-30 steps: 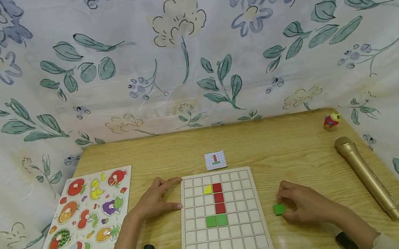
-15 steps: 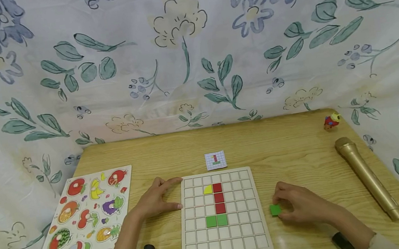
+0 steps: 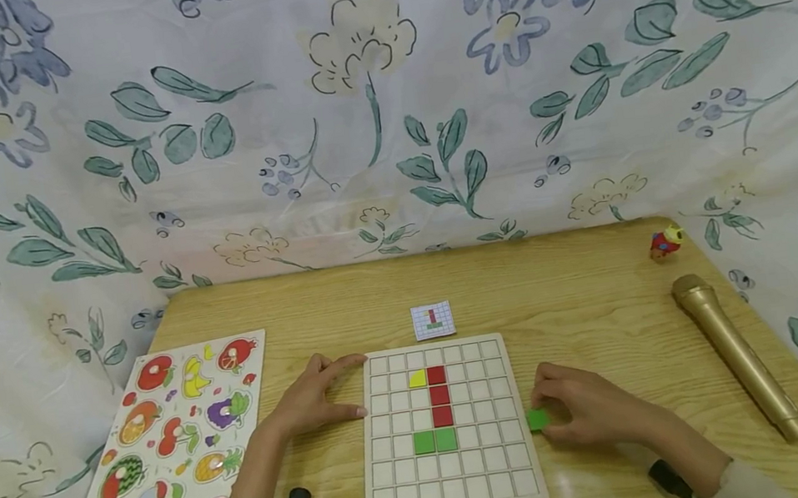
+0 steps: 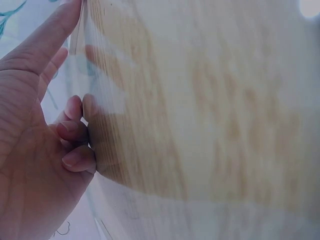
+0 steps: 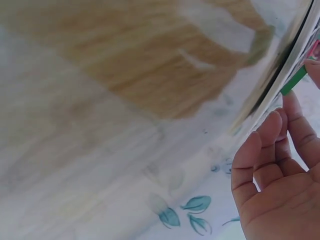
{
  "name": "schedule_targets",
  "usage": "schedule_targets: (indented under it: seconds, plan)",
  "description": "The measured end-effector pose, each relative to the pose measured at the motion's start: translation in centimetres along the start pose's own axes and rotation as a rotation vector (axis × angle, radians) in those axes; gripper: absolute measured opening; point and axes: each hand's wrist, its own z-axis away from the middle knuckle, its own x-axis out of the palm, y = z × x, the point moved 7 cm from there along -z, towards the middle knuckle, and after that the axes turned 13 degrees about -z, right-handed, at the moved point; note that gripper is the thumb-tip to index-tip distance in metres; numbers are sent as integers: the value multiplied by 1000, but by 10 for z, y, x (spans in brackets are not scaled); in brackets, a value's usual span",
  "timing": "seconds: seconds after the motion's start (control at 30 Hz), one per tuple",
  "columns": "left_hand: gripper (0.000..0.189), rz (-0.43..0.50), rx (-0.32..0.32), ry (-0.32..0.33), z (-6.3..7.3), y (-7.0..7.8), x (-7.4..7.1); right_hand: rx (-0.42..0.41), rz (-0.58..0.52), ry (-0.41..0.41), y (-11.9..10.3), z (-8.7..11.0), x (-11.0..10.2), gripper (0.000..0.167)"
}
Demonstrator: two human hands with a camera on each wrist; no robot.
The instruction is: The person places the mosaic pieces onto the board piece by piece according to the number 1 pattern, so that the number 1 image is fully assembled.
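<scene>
My right hand pinches a small green square tile between thumb and index finger, right at the right edge of the white grid board. In the right wrist view the tile appears edge-on, close to the board's side. My left hand touches the board's left edge with outstretched index finger and thumb; the left wrist view shows its other fingers bent against the table. On the grid sit a yellow rounded tile, a column of three red tiles and two green tiles side by side.
Behind the board lies a small pattern card. A fruit puzzle board is at left. On the right are a gold microphone and a small red-and-yellow figurine. A floral cloth hangs behind the table.
My right hand has slid left with the green tile, from beside the board up to its right edge. My left hand stays at the board's left edge.
</scene>
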Motion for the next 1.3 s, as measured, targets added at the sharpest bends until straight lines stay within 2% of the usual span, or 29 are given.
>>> schedule_targets:
  seconds: [0.57,0.87,1.13,1.3]
  plan:
    - [79,3,1,6,1,-1,1,-24,31,-28,-9,-19,14,19]
    - [78,-3,4,6,1,0,1,-46,45,-54,-21,-32,23,17]
    - [78,-10,-3,7,1,0,1,-4,11,-120,-26,-43,36,17]
    - [78,-12,-14,4,1,0,1,-19,67,-124,-29,-48,43,18]
